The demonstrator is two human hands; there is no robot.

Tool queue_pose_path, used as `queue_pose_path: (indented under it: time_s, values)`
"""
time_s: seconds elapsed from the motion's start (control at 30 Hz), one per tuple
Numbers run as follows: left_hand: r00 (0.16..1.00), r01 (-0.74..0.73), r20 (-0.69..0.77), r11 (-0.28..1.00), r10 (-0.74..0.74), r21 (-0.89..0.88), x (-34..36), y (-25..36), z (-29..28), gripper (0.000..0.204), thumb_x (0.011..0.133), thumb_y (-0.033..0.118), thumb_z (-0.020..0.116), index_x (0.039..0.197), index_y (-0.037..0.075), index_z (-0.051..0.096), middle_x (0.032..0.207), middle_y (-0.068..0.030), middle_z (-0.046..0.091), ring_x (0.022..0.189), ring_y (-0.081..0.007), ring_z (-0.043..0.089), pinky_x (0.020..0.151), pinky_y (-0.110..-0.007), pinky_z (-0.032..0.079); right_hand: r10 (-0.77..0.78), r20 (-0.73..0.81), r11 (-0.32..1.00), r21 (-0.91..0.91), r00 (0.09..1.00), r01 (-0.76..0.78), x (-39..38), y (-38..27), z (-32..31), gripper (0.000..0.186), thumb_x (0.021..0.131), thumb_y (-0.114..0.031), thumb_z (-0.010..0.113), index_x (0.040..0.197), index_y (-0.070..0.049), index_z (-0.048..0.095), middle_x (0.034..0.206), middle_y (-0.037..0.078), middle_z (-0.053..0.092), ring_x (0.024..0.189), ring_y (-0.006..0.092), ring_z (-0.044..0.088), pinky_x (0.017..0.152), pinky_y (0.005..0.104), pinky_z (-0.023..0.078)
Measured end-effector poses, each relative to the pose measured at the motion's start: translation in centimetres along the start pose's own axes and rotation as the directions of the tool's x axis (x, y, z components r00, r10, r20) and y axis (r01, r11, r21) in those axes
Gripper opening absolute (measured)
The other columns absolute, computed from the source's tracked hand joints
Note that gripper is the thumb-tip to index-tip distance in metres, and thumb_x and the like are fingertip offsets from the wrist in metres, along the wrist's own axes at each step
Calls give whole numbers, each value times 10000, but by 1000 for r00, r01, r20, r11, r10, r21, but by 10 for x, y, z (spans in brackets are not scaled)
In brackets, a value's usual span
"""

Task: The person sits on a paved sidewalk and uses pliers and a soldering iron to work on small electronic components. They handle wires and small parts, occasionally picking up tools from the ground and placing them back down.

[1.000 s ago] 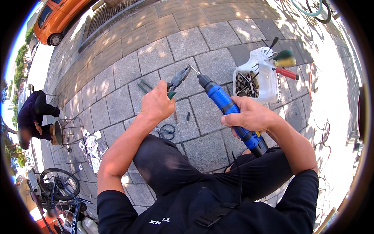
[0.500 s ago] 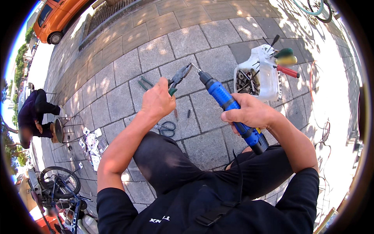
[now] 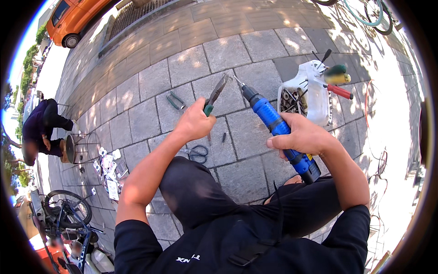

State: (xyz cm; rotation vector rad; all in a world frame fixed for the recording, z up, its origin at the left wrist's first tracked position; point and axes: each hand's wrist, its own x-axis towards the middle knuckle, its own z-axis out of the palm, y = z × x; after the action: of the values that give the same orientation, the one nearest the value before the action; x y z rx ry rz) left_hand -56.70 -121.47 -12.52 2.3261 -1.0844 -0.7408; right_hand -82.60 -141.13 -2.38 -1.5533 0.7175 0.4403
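Closed around green handles, my left hand [image 3: 194, 121] holds a pair of pliers [image 3: 217, 90], jaws pointing away from me. Whether anything small sits in the jaws cannot be made out. My right hand [image 3: 305, 136] grips a blue electric screwdriver [image 3: 268, 115] by its body. Its thin bit [image 3: 238, 81] slants toward the plier jaws, with a narrow gap between them. On the paving beyond my left hand lies another green-handled tool [image 3: 174, 100]. Dark-handled scissors [image 3: 198, 154] rest near my left knee, and a small dark rod [image 3: 223, 137] lies between my arms.
A white cut-open plastic container [image 3: 315, 89] at right holds metal parts, with a red-handled tool [image 3: 340, 91] and other tools stuck in it. Scattered small items [image 3: 111, 169] lie at left. Farther left are a seated person [image 3: 45, 128], a bicycle [image 3: 68, 212] and an orange car [image 3: 68, 20].
The plier jaws and the screwdriver bit, which met at their tips, have moved slightly apart. My right hand has shifted a little to the right with the screwdriver. The view has shifted slightly.
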Motion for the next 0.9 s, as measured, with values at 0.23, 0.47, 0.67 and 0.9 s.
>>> queue_pose_path:
  time_s: [0.23, 0.47, 0.67, 0.9]
  values:
    - [997, 68, 63, 966, -53, -250, -2, -2, 2, 232, 861, 179, 670, 988, 7, 580, 830, -136, 620, 787, -237, 600, 728, -409, 507, 24, -20, 1000, 1, 1000, -24, 0, 0, 0, 421, 858, -303, 846, 989, 7, 594, 767, 79, 663, 638, 167, 684, 573, 349, 567]
    - [990, 130, 89, 959, -111, -253, -4, 4, -3, 218, 858, 173, 669, 986, 12, 595, 816, -113, 609, 777, -216, 589, 713, -408, 500, 47, -11, 999, -11, 999, -48, 7, 1, 1, 401, 868, -302, 838, 993, -2, 603, 771, 77, 673, 636, 165, 685, 578, 343, 569]
    - [974, 214, 136, 919, -178, -331, -2, -4, -1, 172, 869, 118, 674, 1020, 56, 620, 801, -13, 575, 711, -126, 517, 612, -344, 440, 59, -21, 998, -29, 998, -60, 12, 2, 4, 410, 876, -299, 834, 1030, -2, 597, 778, 78, 680, 640, 162, 685, 580, 342, 572]
    - [968, 241, 166, 894, -190, -378, 3, -9, 4, 164, 869, 116, 671, 1015, 63, 619, 799, -8, 575, 688, -125, 510, 590, -353, 432, 72, -17, 997, -8, 997, -72, 12, 0, 4, 416, 877, -279, 836, 1052, 2, 585, 788, 76, 665, 652, 163, 684, 586, 339, 578]
